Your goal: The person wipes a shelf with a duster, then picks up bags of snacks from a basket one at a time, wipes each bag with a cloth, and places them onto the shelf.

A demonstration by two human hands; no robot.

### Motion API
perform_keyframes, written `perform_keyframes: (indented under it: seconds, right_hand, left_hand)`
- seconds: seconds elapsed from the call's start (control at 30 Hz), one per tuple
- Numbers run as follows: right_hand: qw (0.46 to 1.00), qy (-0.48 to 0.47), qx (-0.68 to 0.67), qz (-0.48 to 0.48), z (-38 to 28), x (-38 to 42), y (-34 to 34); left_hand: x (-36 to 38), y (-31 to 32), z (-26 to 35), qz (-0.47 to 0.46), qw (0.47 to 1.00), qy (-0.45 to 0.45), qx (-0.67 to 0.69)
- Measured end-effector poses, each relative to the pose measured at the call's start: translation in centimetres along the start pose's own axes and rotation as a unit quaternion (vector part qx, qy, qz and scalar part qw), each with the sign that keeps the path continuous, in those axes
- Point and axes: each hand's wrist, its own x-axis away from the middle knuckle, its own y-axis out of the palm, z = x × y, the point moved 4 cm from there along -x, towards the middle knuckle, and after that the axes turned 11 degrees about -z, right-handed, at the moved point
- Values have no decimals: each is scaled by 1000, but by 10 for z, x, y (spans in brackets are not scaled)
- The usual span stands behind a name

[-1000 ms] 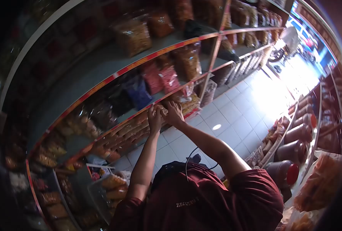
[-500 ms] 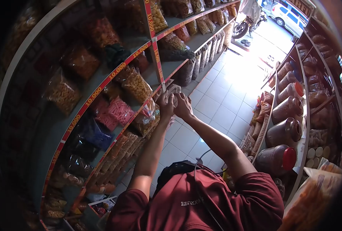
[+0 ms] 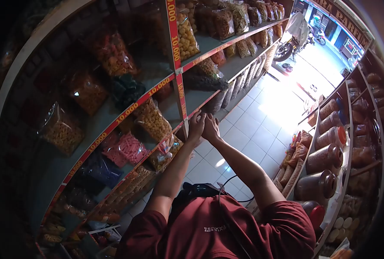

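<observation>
My left hand and my right hand are close together at arm's length, touching or almost touching, beside a shelf post with red price strips. The fingers of both hands are curled. Whatever they hold, if anything, is hidden behind them. Just left of the hands, the lower shelf carries a clear bag of yellowish snacks and a bag of pink sticks. Above and beyond them lies a dark bundle on the shelf edge.
Shelves of bagged snacks run along the left. On the right, a rack holds large jars, with long packets at its foot. A tiled aisle leads to a bright doorway with a parked motorcycle.
The view has tilted, showing more of the street. My hands appear slightly lower and farther right in view. A pale, crumpled-looking thing seen at my fingers before is now out of sight.
</observation>
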Motion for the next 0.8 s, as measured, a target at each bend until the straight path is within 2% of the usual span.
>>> perform_keyframes:
  seconds: [0.1,0.23,0.3,0.4,0.5,0.53,0.6,0.73,0.8]
  right_hand:
    - [999,-31,6,36,18,-37,-9]
    - [1000,19,-7,15,51,-71,-30]
    - [1000,6,-9,21,64,-90,-43]
    - [999,20,-19,27,92,-132,-55]
    - [997,-22,42,54,116,-171,-57]
    - [996,-41,61,55,122,-190,-58]
    - [991,-74,97,50,136,-216,-58]
    - [991,-67,96,-66,166,-257,-53]
    - [983,-64,136,-102,177,-270,-53]
  left_hand:
    - [-39,7,0,8,999,-26,-22]
    - [-80,25,-10,-6,999,-37,10]
    - [-103,30,-11,-13,999,-32,4]
    - [-123,43,16,9,995,-90,30]
    - [-159,38,-27,32,989,-133,53]
    - [-158,44,-7,57,979,-184,61]
    - [-168,52,14,69,969,-211,113]
    - [-201,55,-8,141,936,-220,237]
    - [-211,50,-19,147,956,-198,158]
